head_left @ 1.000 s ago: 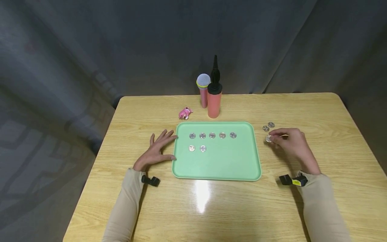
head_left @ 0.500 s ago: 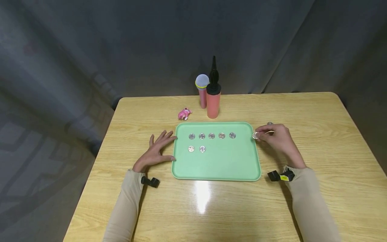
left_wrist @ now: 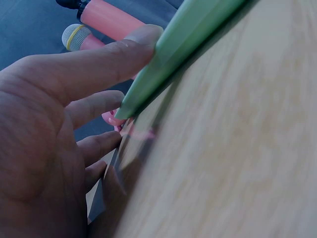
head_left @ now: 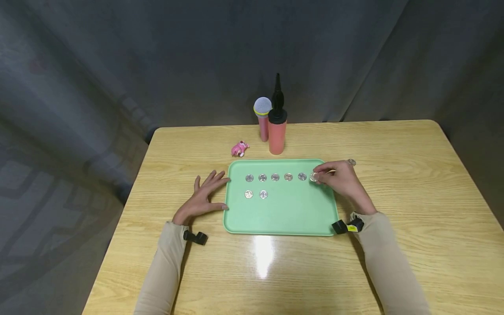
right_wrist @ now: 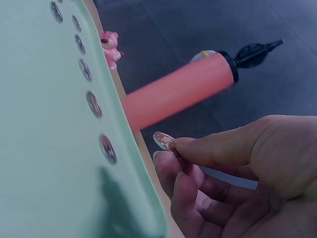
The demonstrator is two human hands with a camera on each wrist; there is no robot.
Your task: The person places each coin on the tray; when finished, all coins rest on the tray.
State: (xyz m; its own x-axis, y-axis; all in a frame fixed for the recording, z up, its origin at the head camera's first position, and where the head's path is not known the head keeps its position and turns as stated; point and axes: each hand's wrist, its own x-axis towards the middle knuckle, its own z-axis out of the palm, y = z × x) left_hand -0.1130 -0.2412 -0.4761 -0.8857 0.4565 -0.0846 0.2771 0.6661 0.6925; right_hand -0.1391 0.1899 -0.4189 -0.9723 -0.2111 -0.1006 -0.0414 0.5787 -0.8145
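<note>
Between thumb and fingertips my right hand pinches a silver coin, held over the right part of the green tray. On the tray, several coins make a row along the far side, the rightmost coin lying just left of the held one. Below that row's left end are two more, a coin and a coin. My left hand has its fingers spread, its thumb and fingertips touching the tray's left rim. One coin lies on the table beyond my right hand.
Behind the tray stand a pink pump with a black nozzle and a toy microphone. A small pink figurine lies to their left. A dark curtain hangs behind the wooden table.
My right hand has carried the pinched coin leftward from the table beside the tray to above it, near the far row's right end. The left hand stays in place.
</note>
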